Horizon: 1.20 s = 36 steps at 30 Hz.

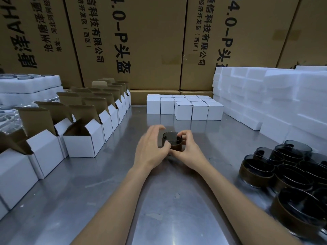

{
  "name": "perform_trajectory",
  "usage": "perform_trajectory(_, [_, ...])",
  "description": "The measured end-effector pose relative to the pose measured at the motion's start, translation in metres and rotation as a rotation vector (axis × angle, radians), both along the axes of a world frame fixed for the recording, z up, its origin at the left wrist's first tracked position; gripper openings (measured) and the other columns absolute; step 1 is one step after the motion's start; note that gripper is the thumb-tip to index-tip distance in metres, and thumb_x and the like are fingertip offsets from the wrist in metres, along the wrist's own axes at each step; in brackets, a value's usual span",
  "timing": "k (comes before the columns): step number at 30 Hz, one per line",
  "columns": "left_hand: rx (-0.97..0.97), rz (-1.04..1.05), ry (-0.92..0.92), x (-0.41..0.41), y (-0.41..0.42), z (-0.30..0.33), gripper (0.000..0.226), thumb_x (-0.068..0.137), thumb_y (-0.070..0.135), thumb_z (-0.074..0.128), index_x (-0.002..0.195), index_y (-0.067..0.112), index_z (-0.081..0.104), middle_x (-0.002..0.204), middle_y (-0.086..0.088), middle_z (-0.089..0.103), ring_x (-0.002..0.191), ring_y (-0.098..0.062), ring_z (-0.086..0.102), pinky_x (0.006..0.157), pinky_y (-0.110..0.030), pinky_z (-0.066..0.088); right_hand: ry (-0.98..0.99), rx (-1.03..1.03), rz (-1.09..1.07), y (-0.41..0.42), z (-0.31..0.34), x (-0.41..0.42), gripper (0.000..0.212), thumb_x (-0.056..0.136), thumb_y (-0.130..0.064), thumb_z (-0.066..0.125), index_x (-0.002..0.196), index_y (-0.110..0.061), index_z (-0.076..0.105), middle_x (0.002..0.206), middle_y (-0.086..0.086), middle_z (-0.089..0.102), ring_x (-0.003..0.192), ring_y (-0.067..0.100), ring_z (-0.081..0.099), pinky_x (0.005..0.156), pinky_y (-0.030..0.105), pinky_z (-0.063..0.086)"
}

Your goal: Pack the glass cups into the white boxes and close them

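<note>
Many open white boxes point(83, 144) line the tabletop point(109, 183) at left; mid-table, the left hand point(150, 147) and right hand point(187, 149) both curl round one dark glass cup point(174, 141); more cups point(283, 172) cluster right.

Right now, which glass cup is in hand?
The lone dark cup at table centre, held between both hands; the other cups sit clustered untouched at right.
</note>
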<state>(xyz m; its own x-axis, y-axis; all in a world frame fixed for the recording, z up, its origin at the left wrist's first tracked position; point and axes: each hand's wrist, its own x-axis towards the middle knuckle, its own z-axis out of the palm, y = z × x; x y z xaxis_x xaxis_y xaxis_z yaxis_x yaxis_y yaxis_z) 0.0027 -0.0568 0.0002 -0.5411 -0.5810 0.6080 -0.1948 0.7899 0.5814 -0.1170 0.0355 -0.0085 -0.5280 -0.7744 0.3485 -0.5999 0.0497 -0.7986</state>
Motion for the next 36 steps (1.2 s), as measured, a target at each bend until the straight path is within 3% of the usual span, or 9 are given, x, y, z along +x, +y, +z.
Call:
perform_trajectory(4, [-0.127, 0.388, 0.3, 0.011, -0.014, 0.015, 0.035, 0.082, 0.022, 0.056, 0.116, 0.013, 0.054, 0.124, -0.004, 0.052, 0.118, -0.022, 0.046, 0.107, -0.041, 0.03, -0.118, -0.032, 0.007, 0.0, 0.003, 0.001, 0.041, 0.085, -0.038, 0.067, 0.114, -0.032, 0.038, 0.11, -0.013, 0.053, 0.091, -0.005, 0.056, 0.081, 0.023, 0.041])
perform_trajectory(6, [-0.068, 0.588, 0.38, 0.022, -0.025, 0.018, 0.04, 0.08, 0.017, 0.059, 0.12, 0.013, 0.053, 0.131, -0.008, 0.047, 0.126, -0.024, 0.04, 0.11, -0.046, 0.021, -0.132, -0.029, 0.01, 0.0, 0.003, 0.002, 0.04, 0.088, -0.04, 0.063, 0.118, -0.031, 0.039, 0.113, -0.01, 0.054, 0.093, 0.0, 0.057, 0.08, 0.023, 0.041])
perform_trajectory(8, [0.012, 0.75, 0.431, 0.034, -0.035, 0.018, 0.047, 0.079, 0.014, 0.061, 0.124, 0.012, 0.049, 0.136, -0.01, 0.043, 0.129, -0.026, 0.036, 0.11, -0.051, 0.017, -0.131, -0.026, 0.005, 0.0, 0.004, 0.003, 0.041, 0.089, -0.039, 0.062, 0.12, -0.029, 0.039, 0.116, -0.008, 0.055, 0.097, 0.009, 0.059, 0.084, 0.026, 0.043])
perform_trajectory(13, [0.201, 0.949, 0.398, 0.055, -0.053, 0.012, 0.054, 0.082, 0.017, 0.064, 0.132, 0.013, 0.042, 0.138, -0.01, 0.043, 0.132, -0.031, 0.033, 0.107, -0.051, 0.019, -0.149, -0.023, 0.001, 0.0, 0.004, 0.004, 0.041, 0.089, -0.04, 0.062, 0.121, -0.028, 0.04, 0.115, -0.009, 0.055, 0.097, 0.011, 0.058, 0.087, 0.028, 0.044])
perform_trajectory(18, [0.137, 0.91, 0.363, 0.059, -0.053, 0.013, 0.046, 0.081, 0.001, 0.059, 0.123, 0.018, 0.049, 0.111, -0.004, 0.062, 0.114, -0.029, 0.044, 0.095, -0.048, 0.025, -0.198, -0.034, 0.02, -0.001, 0.002, 0.002, 0.04, 0.084, -0.039, 0.068, 0.114, -0.031, 0.043, 0.109, -0.013, 0.058, 0.102, 0.015, 0.059, 0.092, 0.032, 0.045])
perform_trajectory(23, [-0.164, 0.726, 0.266, 0.048, -0.038, 0.015, 0.034, 0.081, 0.008, 0.065, 0.112, 0.016, 0.055, 0.093, -0.006, 0.064, 0.085, -0.028, 0.059, 0.079, -0.034, 0.023, -0.255, -0.058, 0.08, -0.001, 0.002, 0.001, 0.036, 0.076, -0.041, 0.07, 0.098, -0.037, 0.042, 0.103, -0.005, 0.058, 0.099, 0.016, 0.058, 0.081, 0.027, 0.043])
perform_trajectory(28, [-0.376, 0.402, 0.149, 0.02, -0.015, 0.015, 0.03, 0.083, 0.014, 0.069, 0.112, 0.011, 0.061, 0.096, -0.007, 0.066, 0.084, -0.027, 0.063, 0.074, -0.041, 0.049, -0.32, -0.029, 0.182, -0.001, 0.006, 0.001, 0.042, 0.065, -0.042, 0.064, 0.1, -0.032, 0.043, 0.098, -0.002, 0.052, 0.092, 0.013, 0.056, 0.074, 0.021, 0.039])
perform_trajectory(33, [-0.376, 0.27, 0.125, 0.003, 0.004, 0.013, 0.027, 0.091, 0.027, 0.062, 0.112, 0.01, 0.062, 0.099, -0.003, 0.068, 0.086, -0.023, 0.065, 0.072, -0.039, 0.054, -0.315, 0.04, 0.262, 0.002, 0.009, -0.002, 0.047, 0.07, -0.045, 0.062, 0.109, -0.028, 0.042, 0.099, -0.003, 0.052, 0.094, 0.009, 0.057, 0.075, 0.019, 0.039])
perform_trajectory(36, [-0.395, 0.193, 0.229, 0.002, 0.007, 0.012, 0.024, 0.095, 0.023, 0.049, 0.109, 0.009, 0.063, 0.104, -0.004, 0.066, 0.092, -0.021, 0.062, 0.074, -0.033, 0.052, -0.301, 0.007, 0.192, 0.001, 0.006, -0.002, 0.031, 0.085, -0.045, 0.062, 0.105, -0.027, 0.047, 0.101, -0.004, 0.053, 0.093, 0.008, 0.055, 0.072, 0.019, 0.037])
